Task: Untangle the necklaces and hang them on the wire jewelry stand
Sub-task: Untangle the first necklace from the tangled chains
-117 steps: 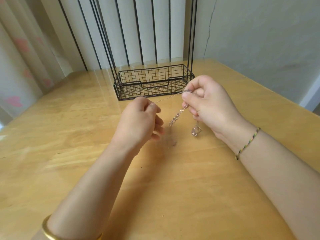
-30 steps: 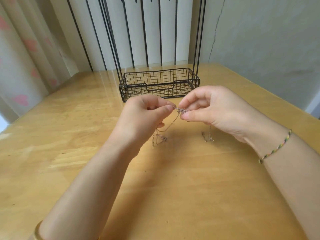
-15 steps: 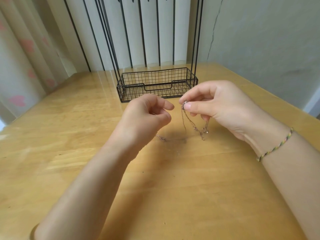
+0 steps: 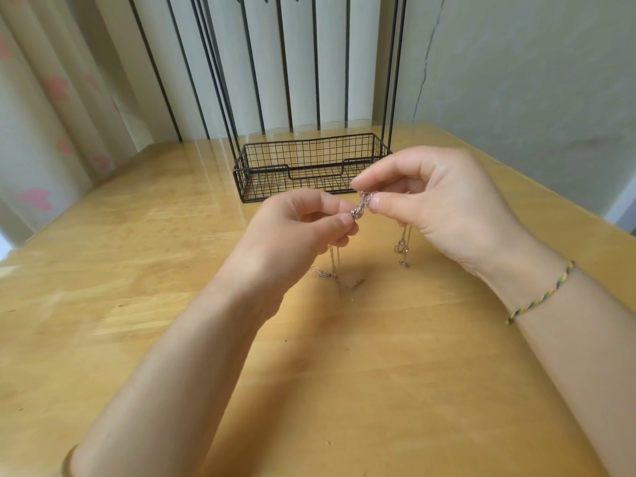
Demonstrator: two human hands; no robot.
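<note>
Thin silvery necklaces are knotted into a small tangle (image 4: 362, 206) held in the air between both hands. My left hand (image 4: 303, 225) pinches its lower left end with thumb and forefinger. My right hand (image 4: 433, 201) pinches its upper right end. Chain strands hang down from under my left hand to the table (image 4: 330, 270). A small ring-shaped pendant (image 4: 401, 247) dangles below my right hand. The black wire jewelry stand (image 4: 309, 163) stands just behind the hands; its basket base holds nothing and its upright rods run out of the top of the frame.
The wooden table (image 4: 137, 270) stretches from the near edge to the wall. A grey wall (image 4: 516, 80) borders it on the right, and a curtain with pink hearts (image 4: 41, 132) hangs at the left. Both wrists wear bracelets.
My left hand has moved back to the tangle and pinches it again; half a second ago only my right hand held it. The chains now hang from both hands.
</note>
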